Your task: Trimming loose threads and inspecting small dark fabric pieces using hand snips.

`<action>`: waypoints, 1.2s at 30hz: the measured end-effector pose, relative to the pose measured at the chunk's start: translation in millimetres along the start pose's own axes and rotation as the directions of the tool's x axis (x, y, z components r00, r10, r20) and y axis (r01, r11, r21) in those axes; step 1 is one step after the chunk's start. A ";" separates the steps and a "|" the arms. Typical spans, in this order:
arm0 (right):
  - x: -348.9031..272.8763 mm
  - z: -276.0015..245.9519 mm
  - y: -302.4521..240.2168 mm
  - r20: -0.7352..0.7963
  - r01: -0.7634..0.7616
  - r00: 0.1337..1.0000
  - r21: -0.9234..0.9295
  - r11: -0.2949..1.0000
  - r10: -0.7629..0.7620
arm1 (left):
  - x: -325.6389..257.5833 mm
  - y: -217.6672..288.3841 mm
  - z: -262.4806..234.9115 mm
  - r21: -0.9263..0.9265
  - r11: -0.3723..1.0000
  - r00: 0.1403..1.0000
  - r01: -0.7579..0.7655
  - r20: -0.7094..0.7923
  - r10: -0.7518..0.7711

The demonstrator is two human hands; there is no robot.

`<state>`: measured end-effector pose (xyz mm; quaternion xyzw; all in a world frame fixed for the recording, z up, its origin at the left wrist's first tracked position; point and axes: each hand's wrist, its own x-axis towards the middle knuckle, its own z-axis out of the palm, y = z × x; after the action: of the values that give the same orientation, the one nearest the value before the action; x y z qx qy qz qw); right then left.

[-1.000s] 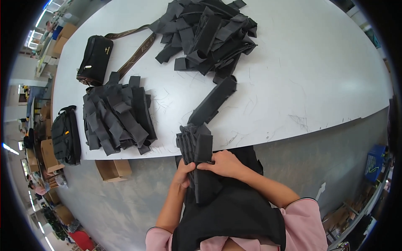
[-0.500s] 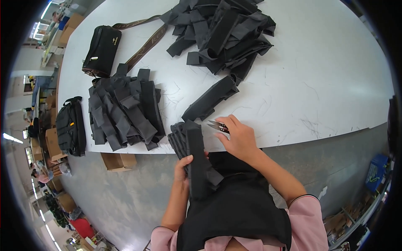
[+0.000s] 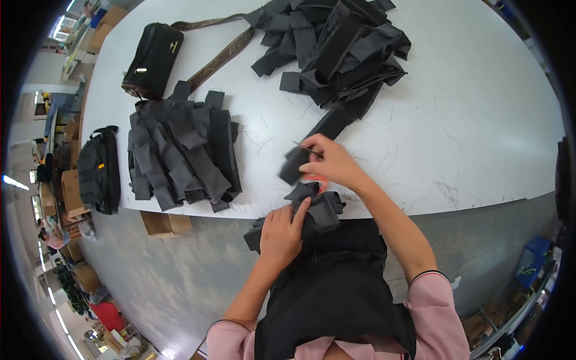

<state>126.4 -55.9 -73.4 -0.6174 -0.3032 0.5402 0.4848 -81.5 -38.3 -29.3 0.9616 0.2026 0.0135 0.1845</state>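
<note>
My left hand (image 3: 283,233) is closed over a bundle of black fabric strips (image 3: 327,213) at the table's near edge, the index finger stretched across it. In my right hand (image 3: 333,159) are small dark thread snips (image 3: 317,154), partly hidden by the fingers and slightly blurred. The right thumb and fingers are at a single folded black strip (image 3: 294,170) lying on the table; whether they also pinch it I cannot tell. Between that strip and the bundle shows an orange-red curved thing (image 3: 319,180), its kind unclear.
A loose heap of black strips (image 3: 339,51) lies at the far middle, a neater pile (image 3: 180,153) to the left. A black shoulder bag (image 3: 155,60) with a brown strap and a black backpack (image 3: 99,171) stand at the left. An open cardboard box (image 3: 165,223) is below the white table (image 3: 468,120).
The left hand has turned the bundle from upright to lying crosswise and moved up to the table edge. My right hand with the snips has moved away from me, onto the single strip.
</note>
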 end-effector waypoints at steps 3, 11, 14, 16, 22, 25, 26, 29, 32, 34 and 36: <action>-49.1 -6.3 -29.2 -0.228 -0.128 0.973 -0.380 0.916 0.041 | -6.5 1.9 -2.3 0.054 0.998 1.000 -0.011 -0.008 0.012; -78.3 -29.9 -17.9 -0.121 -0.206 0.978 -0.581 0.787 0.168 | -3.4 6.8 -10.1 0.047 0.994 0.991 -0.096 0.095 0.092; -73.6 -33.6 -11.1 -0.080 -0.194 0.980 -0.599 0.777 0.183 | -1.3 9.5 -11.7 0.079 0.991 0.989 -0.107 0.112 0.098; -70.6 -33.8 -9.8 -0.076 -0.191 0.981 -0.577 0.794 0.181 | -0.6 10.3 -12.0 0.099 0.988 0.987 -0.121 0.123 0.108; -55.1 -26.3 -6.4 -0.021 -0.169 0.982 -0.563 0.809 0.190 | 0.2 12.5 -9.0 0.111 0.986 0.986 -0.124 0.127 0.109; -51.8 -21.7 -6.7 -0.028 -0.173 0.981 -0.581 0.795 0.193 | 0.9 12.0 -7.8 0.101 0.988 0.987 -0.116 0.120 0.104; -51.6 -20.7 -7.1 -0.038 -0.158 0.985 -0.601 0.784 0.169 | 0.6 11.2 -7.5 0.100 0.988 0.987 -0.116 0.119 0.104; -61.7 -27.1 -7.3 -0.112 -0.131 0.990 -0.518 0.845 0.085 | -1.1 8.7 -13.4 0.112 0.987 0.988 -0.118 0.118 0.105; -80.7 -42.8 -3.1 -0.219 -0.178 0.958 0.044 0.983 0.183 | -23.1 -4.0 -33.1 -0.405 0.867 0.926 0.290 0.349 -0.147; -80.3 -42.4 0.2 -0.227 -0.151 0.959 0.104 0.983 0.172 | -43.1 -24.0 -34.2 -0.596 0.666 0.881 0.449 0.420 -0.218; -68.8 -22.3 -12.0 -0.303 -0.234 0.896 0.297 0.926 0.324 | -48.7 -31.6 -40.4 -0.952 -0.138 0.806 0.273 0.304 -0.508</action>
<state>133.6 -119.5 -37.9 -0.6730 -0.0491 0.5216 0.5221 -142.4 -16.6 -0.7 0.4365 0.4267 0.1755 0.7724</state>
